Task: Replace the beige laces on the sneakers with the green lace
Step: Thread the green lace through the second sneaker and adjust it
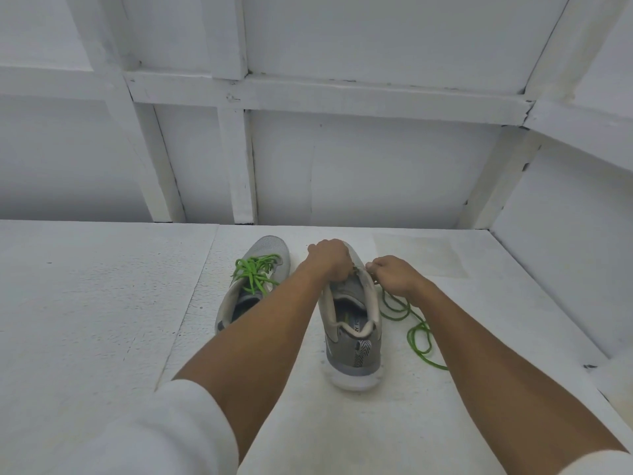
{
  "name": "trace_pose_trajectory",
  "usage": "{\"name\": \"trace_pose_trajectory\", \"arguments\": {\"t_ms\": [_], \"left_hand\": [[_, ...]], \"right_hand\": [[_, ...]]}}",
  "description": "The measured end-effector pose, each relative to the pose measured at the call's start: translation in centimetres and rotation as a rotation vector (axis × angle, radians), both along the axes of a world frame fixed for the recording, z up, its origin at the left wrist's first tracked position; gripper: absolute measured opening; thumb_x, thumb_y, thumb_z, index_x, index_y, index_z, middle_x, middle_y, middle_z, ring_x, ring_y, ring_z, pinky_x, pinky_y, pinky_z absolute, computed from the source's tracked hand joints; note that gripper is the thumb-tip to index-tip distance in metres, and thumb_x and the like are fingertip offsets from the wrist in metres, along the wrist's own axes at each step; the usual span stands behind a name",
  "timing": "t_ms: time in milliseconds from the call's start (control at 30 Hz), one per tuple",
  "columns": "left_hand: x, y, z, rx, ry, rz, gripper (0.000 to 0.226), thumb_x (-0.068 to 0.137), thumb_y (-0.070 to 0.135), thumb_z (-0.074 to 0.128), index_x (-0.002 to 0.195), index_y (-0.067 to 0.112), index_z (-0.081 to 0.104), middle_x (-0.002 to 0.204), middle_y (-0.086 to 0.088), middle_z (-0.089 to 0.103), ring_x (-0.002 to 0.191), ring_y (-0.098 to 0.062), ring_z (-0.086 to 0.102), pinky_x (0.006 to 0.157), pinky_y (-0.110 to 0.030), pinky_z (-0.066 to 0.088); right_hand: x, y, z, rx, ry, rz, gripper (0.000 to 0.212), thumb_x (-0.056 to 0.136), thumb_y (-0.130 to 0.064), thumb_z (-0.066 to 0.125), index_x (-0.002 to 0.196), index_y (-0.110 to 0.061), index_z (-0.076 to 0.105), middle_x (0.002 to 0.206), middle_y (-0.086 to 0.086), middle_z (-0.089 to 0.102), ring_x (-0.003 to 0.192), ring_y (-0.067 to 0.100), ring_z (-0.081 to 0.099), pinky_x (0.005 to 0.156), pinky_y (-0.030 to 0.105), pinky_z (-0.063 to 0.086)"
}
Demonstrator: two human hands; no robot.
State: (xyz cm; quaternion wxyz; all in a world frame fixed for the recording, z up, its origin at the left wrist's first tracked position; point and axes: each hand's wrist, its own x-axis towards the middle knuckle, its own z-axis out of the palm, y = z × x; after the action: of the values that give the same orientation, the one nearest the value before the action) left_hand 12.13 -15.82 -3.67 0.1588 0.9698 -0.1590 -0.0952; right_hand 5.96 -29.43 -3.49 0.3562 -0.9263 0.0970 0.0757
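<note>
Both hands are busy on the right sneaker. My left hand is curled down over its lacing area and grips the upper there, knuckles up. My right hand sits just beside it, closed narrow, fingers and thumb pinching the loose green lace right at the shoe's edge. From there the lace drops to the white table and squiggles off to the right of the shoe.

Count: two grey sneakers, standing side by side with toes pointing away from me, two green laces, two hands. The left sneaker has its green lace threaded across the front, ends lying loose over the tongue.

Stuff I can't really see: my left hand covers the whole front of the right sneaker, so the eyelets are hidden and I can't tell how far the lace is threaded. My left forearm cuts across the heel of the left sneaker. The loose lace's far end disappears behind my right forearm. White sleeves are cut off at the bottom.
</note>
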Motion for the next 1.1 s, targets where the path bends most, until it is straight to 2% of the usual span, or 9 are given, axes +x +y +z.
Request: {"name": "trace_pose_trajectory", "arguments": {"t_ms": [100, 233, 367, 533, 700, 800, 933, 1033, 1100], "left_hand": [[-0.2, 0.0, 0.2, 0.009, 0.025, -0.006, 0.032, 0.09, 0.01, 0.049, 0.118, 0.012, 0.063, 0.123, -0.004, 0.061, 0.116, -0.025, 0.053, 0.104, -0.036, 0.04], [0.0, -0.1, 1.0, -0.055, 0.077, 0.03, 0.031, 0.084, 0.012, 0.049, 0.111, 0.015, 0.065, 0.117, -0.005, 0.062, 0.11, -0.027, 0.056, 0.097, -0.04, 0.047], [0.4, -1.3, 1.6, -0.014, 0.079, -0.086, 0.036, 0.085, 0.014, 0.045, 0.114, 0.018, 0.068, 0.122, -0.001, 0.063, 0.111, -0.025, 0.056, 0.099, -0.042, 0.046], [0.3, -3.0, 1.8, 0.174, 0.064, -0.201, 0.016, 0.089, 0.015, 0.044, 0.075, 0.015, 0.051, 0.102, -0.007, 0.06, 0.088, -0.026, 0.054, 0.087, -0.038, 0.05], [0.1, -4.1, 2.6, 0.258, 0.054, -0.219, 0.017, 0.092, 0.013, 0.045, 0.102, 0.009, 0.058, 0.098, -0.005, 0.052, 0.091, -0.026, 0.052, 0.08, -0.034, 0.044], [0.0, -4.4, 2.7, 0.301, 0.075, -0.216, 0.007, 0.088, 0.015, 0.05, 0.088, 0.012, 0.057, 0.103, -0.006, 0.058, 0.094, -0.028, 0.056, 0.085, -0.037, 0.049], [0.1, -4.2, 2.3, 0.315, 0.018, -0.213, 0.002, 0.084, 0.015, 0.055, 0.086, 0.014, 0.054, 0.095, -0.004, 0.056, 0.092, -0.029, 0.057, 0.086, -0.04, 0.05], [0.5, -3.9, 2.2, 0.262, 0.026, -0.252, 0.013, 0.085, 0.015, 0.053, 0.097, 0.011, 0.056, 0.108, -0.006, 0.06, 0.098, -0.029, 0.057, 0.09, -0.041, 0.05], [0.9, -3.2, 2.2, 0.169, 0.041, -0.253, 0.021, 0.087, 0.015, 0.052, 0.107, 0.013, 0.059, 0.113, -0.003, 0.06, 0.103, -0.027, 0.056, 0.094, -0.043, 0.048]], "right_hand": [[-0.4, 0.0, 0.8, -0.022, 0.023, 0.001, 0.042, 0.102, -0.026, 0.042, 0.065, -0.011, 0.052, 0.072, 0.007, 0.055, 0.07, 0.019, 0.048, 0.061, 0.029, 0.035], [-0.8, -0.4, 1.9, 0.002, 0.072, 0.016, 0.035, 0.1, -0.029, 0.046, 0.098, 0.0, 0.065, 0.101, 0.019, 0.066, 0.078, 0.025, 0.053, 0.067, 0.033, 0.042], [-1.2, -0.6, 2.4, 0.1, 0.198, -0.022, 0.017, 0.097, -0.019, 0.051, 0.096, -0.01, 0.065, 0.105, 0.016, 0.067, 0.074, 0.02, 0.059, 0.062, 0.031, 0.047], [-2.8, -0.4, 3.0, 0.224, 0.314, -0.109, 0.029, 0.099, -0.007, 0.042, 0.128, -0.01, 0.045, 0.113, 0.012, 0.061, 0.094, 0.027, 0.068, 0.071, 0.038, 0.061], [-4.0, -1.0, 3.6, 0.104, 0.354, -0.12, 0.04, 0.099, -0.004, 0.039, 0.138, -0.003, 0.039, 0.126, 0.016, 0.054, 0.099, 0.029, 0.065, 0.08, 0.046, 0.059], [-4.1, -1.9, 3.9, 0.02, 0.342, -0.138, 0.038, 0.099, -0.005, 0.036, 0.137, -0.001, 0.045, 0.122, 0.015, 0.058, 0.093, 0.029, 0.066, 0.077, 0.045, 0.06], [-3.9, -3.2, 3.5, 0.046, 0.233, -0.195, 0.035, 0.098, -0.002, 0.041, 0.132, -0.004, 0.051, 0.113, 0.014, 0.064, 0.08, 0.024, 0.066, 0.069, 0.036, 0.06], [-3.6, -3.7, 2.7, 0.039, 0.11, -0.166, 0.044, 0.092, -0.005, 0.055, 0.135, -0.012, 0.049, 0.109, 0.012, 0.066, 0.073, 0.018, 0.064, 0.057, 0.026, 0.05], [-3.1, -3.6, 2.2, -0.03, 0.002, -0.141, 0.048, 0.09, -0.014, 0.061, 0.136, -0.02, 0.05, 0.11, 0.009, 0.064, 0.077, 0.017, 0.062, 0.061, 0.025, 0.045]]}}
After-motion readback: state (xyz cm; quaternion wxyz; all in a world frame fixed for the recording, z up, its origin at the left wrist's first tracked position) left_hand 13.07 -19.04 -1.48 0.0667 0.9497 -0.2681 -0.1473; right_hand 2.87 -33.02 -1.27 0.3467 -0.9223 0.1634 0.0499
